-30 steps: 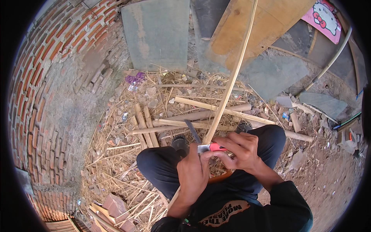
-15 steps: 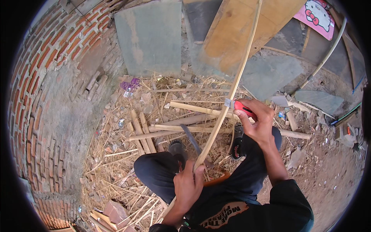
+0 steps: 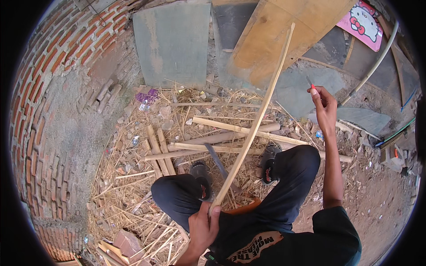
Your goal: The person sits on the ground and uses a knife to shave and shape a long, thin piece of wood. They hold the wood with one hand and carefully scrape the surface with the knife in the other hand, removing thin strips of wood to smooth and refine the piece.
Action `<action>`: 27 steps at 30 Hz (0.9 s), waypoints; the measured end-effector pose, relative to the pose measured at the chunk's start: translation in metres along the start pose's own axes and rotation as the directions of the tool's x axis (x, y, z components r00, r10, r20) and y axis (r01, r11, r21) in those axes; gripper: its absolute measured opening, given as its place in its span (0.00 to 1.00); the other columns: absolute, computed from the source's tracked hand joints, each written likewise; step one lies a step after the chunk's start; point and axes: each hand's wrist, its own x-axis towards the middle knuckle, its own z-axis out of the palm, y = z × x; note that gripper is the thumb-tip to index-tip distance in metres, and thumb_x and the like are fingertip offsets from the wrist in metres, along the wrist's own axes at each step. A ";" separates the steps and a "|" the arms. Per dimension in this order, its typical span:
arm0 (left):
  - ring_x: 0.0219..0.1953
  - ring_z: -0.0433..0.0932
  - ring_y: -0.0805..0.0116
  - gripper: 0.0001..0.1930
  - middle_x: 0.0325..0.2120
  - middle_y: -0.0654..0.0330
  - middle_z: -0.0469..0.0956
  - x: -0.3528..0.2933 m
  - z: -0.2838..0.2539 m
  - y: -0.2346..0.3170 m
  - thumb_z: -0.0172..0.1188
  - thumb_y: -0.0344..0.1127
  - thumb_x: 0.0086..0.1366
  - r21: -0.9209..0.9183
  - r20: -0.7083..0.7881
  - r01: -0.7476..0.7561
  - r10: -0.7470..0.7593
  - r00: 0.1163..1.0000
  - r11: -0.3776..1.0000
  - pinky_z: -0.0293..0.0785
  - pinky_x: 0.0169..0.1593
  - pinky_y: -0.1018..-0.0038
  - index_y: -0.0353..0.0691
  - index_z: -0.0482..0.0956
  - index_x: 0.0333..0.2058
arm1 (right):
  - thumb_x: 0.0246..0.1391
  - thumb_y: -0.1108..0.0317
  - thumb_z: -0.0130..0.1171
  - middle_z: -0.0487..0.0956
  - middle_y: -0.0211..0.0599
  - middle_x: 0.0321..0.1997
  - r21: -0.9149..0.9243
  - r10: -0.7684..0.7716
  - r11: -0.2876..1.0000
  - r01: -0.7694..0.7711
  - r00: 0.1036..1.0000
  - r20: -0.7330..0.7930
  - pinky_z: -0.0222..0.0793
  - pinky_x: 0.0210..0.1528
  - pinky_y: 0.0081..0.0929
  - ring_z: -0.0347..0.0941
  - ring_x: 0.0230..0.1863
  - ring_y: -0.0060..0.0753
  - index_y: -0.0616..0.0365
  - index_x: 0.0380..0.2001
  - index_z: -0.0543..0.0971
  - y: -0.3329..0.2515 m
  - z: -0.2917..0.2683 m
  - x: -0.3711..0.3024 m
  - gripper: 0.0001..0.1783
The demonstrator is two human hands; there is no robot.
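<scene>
My left hand (image 3: 204, 225) is closed around the lower part of a long, pale bamboo strip (image 3: 254, 128). The strip slants up and away to the right, its far end in front of a tan board. Off to the right, apart from the strip, my right hand (image 3: 325, 106) grips a red-handled utility knife (image 3: 312, 86) with its blade pointing up and left. Between my feet a dark, curved blade (image 3: 219, 163) lies on the litter, partly behind the strip.
Bamboo pieces (image 3: 208, 146) and straw cover the ground ahead. A brick wall (image 3: 46, 111) rises on the left. Grey panels (image 3: 172, 44), the tan board (image 3: 262, 40) and a pink panel (image 3: 364, 24) lean at the back. A pale pole (image 3: 372, 66) stands at right.
My right hand with the knife has moved off the strip, up and to the right. My left hand has come slightly nearer, and the strip's far end is now in view.
</scene>
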 end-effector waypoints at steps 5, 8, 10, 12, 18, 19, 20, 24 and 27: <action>0.18 0.66 0.70 0.16 0.15 0.57 0.68 0.026 0.006 -0.005 0.54 0.40 0.80 -0.101 -0.030 -0.017 0.015 0.999 0.995 0.63 0.25 0.67 0.34 0.75 0.34 | 0.71 0.55 0.59 0.76 0.24 0.34 0.400 0.005 0.913 -0.086 0.980 0.200 0.63 0.43 0.19 0.66 0.38 0.17 0.61 0.42 0.80 -0.042 0.012 -0.042 0.17; 0.16 0.67 0.67 0.14 0.15 0.57 0.69 0.032 0.011 -0.005 0.58 0.39 0.78 -0.161 -0.028 -0.069 0.065 0.997 0.985 0.64 0.24 0.68 0.36 0.76 0.34 | 0.70 0.59 0.61 0.79 0.26 0.36 0.505 -0.034 0.853 -0.133 0.951 0.308 0.68 0.46 0.20 0.72 0.41 0.17 0.62 0.44 0.81 -0.065 0.037 -0.071 0.15; 0.16 0.65 0.71 0.12 0.15 0.59 0.68 0.036 0.012 -0.001 0.60 0.38 0.77 -0.187 -0.012 -0.055 0.054 0.998 0.981 0.63 0.24 0.70 0.36 0.76 0.34 | 0.69 0.61 0.63 0.81 0.28 0.38 0.508 -0.051 0.839 -0.194 0.902 0.430 0.70 0.49 0.21 0.75 0.43 0.18 0.63 0.47 0.82 -0.075 0.050 -0.084 0.14; 0.17 0.66 0.73 0.11 0.15 0.60 0.69 0.039 0.013 0.007 0.62 0.36 0.75 -0.207 -0.031 -0.063 0.058 0.998 0.976 0.63 0.24 0.71 0.36 0.76 0.34 | 0.68 0.64 0.64 0.83 0.30 0.40 0.528 -0.049 0.808 -0.263 0.862 0.504 0.72 0.49 0.23 0.76 0.41 0.18 0.64 0.50 0.82 -0.076 0.057 -0.090 0.15; 0.20 0.64 0.80 0.10 0.16 0.65 0.70 0.042 0.013 0.024 0.67 0.33 0.71 -0.230 -0.079 -0.110 0.094 0.992 0.967 0.60 0.24 0.76 0.35 0.77 0.34 | 0.67 0.64 0.64 0.82 0.33 0.36 0.609 -0.072 0.742 -0.280 0.870 0.487 0.75 0.48 0.25 0.77 0.38 0.21 0.66 0.53 0.81 -0.078 0.076 -0.099 0.18; 0.21 0.63 0.82 0.10 0.17 0.67 0.69 0.043 0.013 0.026 0.68 0.33 0.71 -0.240 -0.093 -0.122 0.103 0.990 0.963 0.59 0.25 0.77 0.35 0.77 0.34 | 0.67 0.64 0.64 0.82 0.33 0.36 0.613 -0.095 0.755 -0.233 0.886 0.454 0.75 0.48 0.26 0.77 0.38 0.22 0.66 0.52 0.82 -0.078 0.080 -0.098 0.17; 0.21 0.63 0.82 0.10 0.17 0.68 0.69 0.045 0.013 0.027 0.68 0.33 0.70 -0.238 -0.101 -0.134 0.112 0.989 0.962 0.59 0.25 0.78 0.34 0.77 0.35 | 0.67 0.64 0.64 0.82 0.33 0.36 0.614 -0.119 0.767 -0.186 0.899 0.421 0.75 0.47 0.27 0.78 0.38 0.22 0.66 0.51 0.82 -0.077 0.082 -0.099 0.17; 0.22 0.65 0.82 0.10 0.18 0.67 0.71 0.052 0.012 0.033 0.70 0.33 0.69 -0.240 -0.125 -0.137 0.109 0.986 0.961 0.61 0.26 0.79 0.34 0.77 0.37 | 0.64 0.62 0.67 0.84 0.38 0.38 0.594 -0.201 0.802 -0.064 0.907 0.370 0.75 0.41 0.29 0.83 0.37 0.28 0.63 0.46 0.81 -0.079 0.071 -0.117 0.16; 0.23 0.65 0.82 0.12 0.19 0.67 0.73 0.058 0.012 0.044 0.71 0.32 0.67 -0.245 -0.151 -0.167 0.133 0.980 0.955 0.63 0.27 0.79 0.33 0.77 0.38 | 0.59 0.59 0.72 0.82 0.39 0.35 0.423 -0.456 0.859 0.287 0.804 0.382 0.76 0.34 0.30 0.83 0.31 0.36 0.61 0.45 0.82 -0.070 0.072 -0.139 0.18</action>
